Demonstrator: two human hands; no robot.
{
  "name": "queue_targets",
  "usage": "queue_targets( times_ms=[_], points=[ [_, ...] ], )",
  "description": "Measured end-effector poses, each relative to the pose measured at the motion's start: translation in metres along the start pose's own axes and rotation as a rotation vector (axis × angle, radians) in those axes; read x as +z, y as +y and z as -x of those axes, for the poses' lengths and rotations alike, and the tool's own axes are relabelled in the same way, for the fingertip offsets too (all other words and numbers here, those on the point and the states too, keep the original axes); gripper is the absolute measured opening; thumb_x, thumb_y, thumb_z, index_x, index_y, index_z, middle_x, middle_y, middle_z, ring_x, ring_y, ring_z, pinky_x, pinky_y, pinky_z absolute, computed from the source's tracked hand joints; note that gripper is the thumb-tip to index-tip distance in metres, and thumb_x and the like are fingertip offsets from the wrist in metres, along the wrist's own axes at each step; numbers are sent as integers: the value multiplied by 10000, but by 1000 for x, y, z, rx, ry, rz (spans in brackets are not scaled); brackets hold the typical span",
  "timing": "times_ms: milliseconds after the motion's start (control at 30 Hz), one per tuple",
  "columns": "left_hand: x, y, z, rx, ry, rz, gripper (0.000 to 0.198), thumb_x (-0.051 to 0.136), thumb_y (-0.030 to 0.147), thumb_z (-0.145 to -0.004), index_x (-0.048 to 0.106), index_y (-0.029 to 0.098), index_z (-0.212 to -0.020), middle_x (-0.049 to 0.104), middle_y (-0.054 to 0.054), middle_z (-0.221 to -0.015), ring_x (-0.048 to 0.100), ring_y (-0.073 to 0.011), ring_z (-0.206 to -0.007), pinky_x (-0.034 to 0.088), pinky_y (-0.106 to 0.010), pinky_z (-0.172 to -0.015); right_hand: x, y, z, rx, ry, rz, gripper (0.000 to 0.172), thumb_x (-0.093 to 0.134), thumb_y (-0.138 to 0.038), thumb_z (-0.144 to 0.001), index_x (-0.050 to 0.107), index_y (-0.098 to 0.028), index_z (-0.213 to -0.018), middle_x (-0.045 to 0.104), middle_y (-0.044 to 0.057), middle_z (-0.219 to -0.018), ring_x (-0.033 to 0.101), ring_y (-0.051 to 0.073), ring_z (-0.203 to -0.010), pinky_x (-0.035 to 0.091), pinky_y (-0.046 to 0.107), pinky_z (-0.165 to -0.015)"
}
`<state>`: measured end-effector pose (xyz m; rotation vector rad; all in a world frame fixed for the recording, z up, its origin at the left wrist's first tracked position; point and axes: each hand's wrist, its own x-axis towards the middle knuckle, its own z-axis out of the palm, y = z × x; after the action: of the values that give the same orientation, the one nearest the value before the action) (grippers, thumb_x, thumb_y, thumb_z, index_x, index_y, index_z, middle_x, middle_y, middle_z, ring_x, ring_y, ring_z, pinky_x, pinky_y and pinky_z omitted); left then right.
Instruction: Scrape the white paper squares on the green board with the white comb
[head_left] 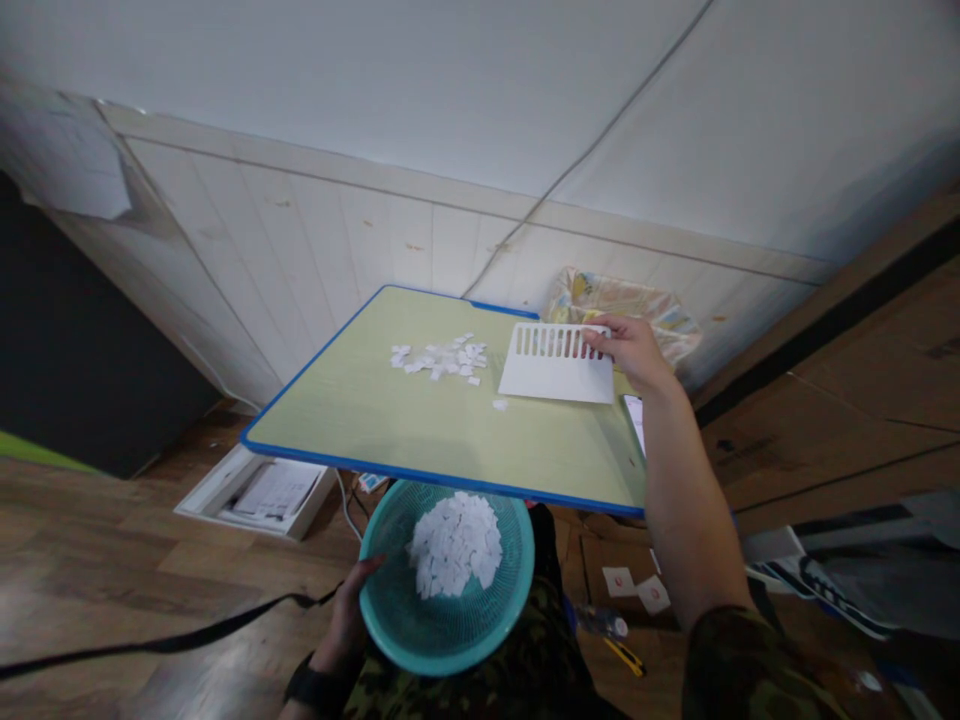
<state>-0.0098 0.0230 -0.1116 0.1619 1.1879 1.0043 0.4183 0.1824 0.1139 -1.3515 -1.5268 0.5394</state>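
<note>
My left hand [351, 605] grips the rim of a teal plastic basket [448, 650], thumb over the edge, below the table's front edge. A heap of small white paper pieces [457, 545] lies inside it. In my right hand [634, 352] is a white slotted board [559, 376], pinched at its upper right corner and held tilted over the table. A loose pile of paper scraps [444, 358] is spread on the yellow-green tabletop [360, 400], left of the board. One small scrap [500, 405] sits by the board's lower left corner.
A phone [634, 420] lies at the table's right side, partly behind my forearm. Behind the table stands a bin with a patterned liner [622, 300]. On the floor are a white box [255, 495], a yellow cutter [624, 657], a plastic bottle [604, 622] and a sneaker [817, 585].
</note>
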Motion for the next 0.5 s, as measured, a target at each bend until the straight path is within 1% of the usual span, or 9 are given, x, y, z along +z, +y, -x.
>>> queue_targets(
  times_ms=[67, 200, 267, 367, 433, 500],
  points=[
    [2, 0, 9, -6, 5, -15, 61, 703, 164, -621, 734, 111, -616, 750, -92, -558, 702, -277, -513, 575, -365, -545, 1, 1, 0, 19, -26, 14, 345, 764, -482, -685, 714, -176, -837, 640, -4, -664, 537, 132, -568, 397, 259, -543],
    [7, 2, 27, 26, 65, -27, 81, 688, 164, -668, 739, 129, -615, 767, -83, -584, 701, -239, -521, 582, -331, -560, 14, -1, 2, 41, -149, -62, 359, 764, -482, -687, 717, -175, -867, 680, 14, -699, 576, 144, -594, 423, 263, -554],
    [8, 6, 32, 52, 86, -36, 65, 705, 169, -665, 746, 129, -634, 781, -86, -623, 710, -240, -556, 582, -323, -570, 20, -4, 3, 53, -193, -116, 365, 762, -483, -694, 716, -181, -893, 692, 18, -702, 587, 146, -591, 432, 264, -553],
    [5, 12, 35, 97, 103, -50, 37, 741, 160, -625, 749, 152, -660, 785, -59, -643, 716, -248, -601, 576, -314, -572, 21, -6, 3, 68, -204, -141, 369, 772, -482, -684, 718, -186, -897, 695, 19, -700, 597, 152, -590, 444, 271, -556],
    [3, 17, 38, 127, 106, -53, 94, 755, 143, -592, 749, 177, -678, 785, -32, -656, 723, -258, -646, 577, -320, -597, 18, -4, 3, 75, -208, -126, 363, 782, -480, -671, 721, -186, -873, 694, 21, -699, 602, 159, -597, 451, 279, -564],
    [6, 21, 43, 176, 93, -57, 131, 763, 142, -577, 749, 194, -697, 783, -20, -671, 728, -273, -685, 578, -337, -620, 19, -4, 3, 83, -231, -114, 356, 788, -475, -668, 723, -184, -861, 692, 22, -696, 602, 161, -598, 448, 280, -562]
  ],
)
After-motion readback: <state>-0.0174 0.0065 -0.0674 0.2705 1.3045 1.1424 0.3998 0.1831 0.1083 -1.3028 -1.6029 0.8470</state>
